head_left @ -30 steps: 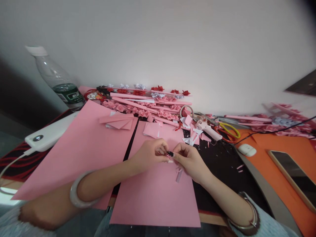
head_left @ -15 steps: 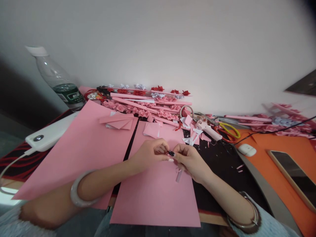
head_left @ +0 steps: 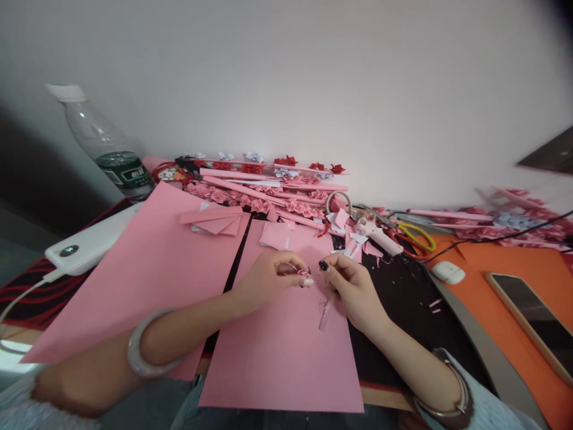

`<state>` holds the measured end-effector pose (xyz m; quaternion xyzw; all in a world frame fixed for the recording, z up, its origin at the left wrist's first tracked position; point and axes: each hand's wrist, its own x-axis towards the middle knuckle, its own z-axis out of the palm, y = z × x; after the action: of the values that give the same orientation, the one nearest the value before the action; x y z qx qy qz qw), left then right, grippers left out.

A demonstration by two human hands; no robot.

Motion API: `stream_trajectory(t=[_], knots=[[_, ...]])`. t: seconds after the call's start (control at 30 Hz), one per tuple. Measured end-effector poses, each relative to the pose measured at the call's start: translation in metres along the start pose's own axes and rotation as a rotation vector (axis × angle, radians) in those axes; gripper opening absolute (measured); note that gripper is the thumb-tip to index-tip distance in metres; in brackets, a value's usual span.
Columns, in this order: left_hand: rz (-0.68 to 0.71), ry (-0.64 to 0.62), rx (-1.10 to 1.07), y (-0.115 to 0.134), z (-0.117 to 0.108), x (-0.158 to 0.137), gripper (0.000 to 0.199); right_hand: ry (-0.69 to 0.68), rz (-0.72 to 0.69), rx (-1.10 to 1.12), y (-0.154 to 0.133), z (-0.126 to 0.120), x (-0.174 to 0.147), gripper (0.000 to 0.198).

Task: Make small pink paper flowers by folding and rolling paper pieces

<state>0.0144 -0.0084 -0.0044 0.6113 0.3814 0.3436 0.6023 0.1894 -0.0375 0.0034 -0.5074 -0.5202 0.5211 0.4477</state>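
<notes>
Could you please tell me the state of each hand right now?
Left hand: closed on a small piece of pink paper.
Right hand: curled, close by; whether it pinches anything cannot be told.

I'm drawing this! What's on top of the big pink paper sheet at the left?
A loose stack of folded pink paper. The left forearm hides part of the sheet; I can't see there.

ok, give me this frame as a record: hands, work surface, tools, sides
left hand: pinching small pink paper piece
right hand: apart from left; grip unclear
under hands: pink sheet
near right hand: pink strip
tools: glue gun, scissors
back: paper flowers along wall
left side: bottle
right side: phone, white case
</notes>
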Motion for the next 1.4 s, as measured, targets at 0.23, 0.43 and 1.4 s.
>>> stream_trajectory(t=[0.23, 0.43, 1.4], knots=[[-0.013, -0.062, -0.051, 0.001, 0.002, -0.002, 0.011, 0.056, -0.175, -0.275, -0.004, 0.0, -0.004, 0.02], [-0.046, -0.051, 0.038, 0.0, 0.002, -0.001, 0.013, 0.042, -0.299, -0.392, -0.004, -0.001, -0.005, 0.009], [0.029, -0.039, 0.383, 0.001, 0.003, -0.004, 0.012, 0.001, -0.179, -0.455, 0.005, 0.003, -0.003, 0.01]])
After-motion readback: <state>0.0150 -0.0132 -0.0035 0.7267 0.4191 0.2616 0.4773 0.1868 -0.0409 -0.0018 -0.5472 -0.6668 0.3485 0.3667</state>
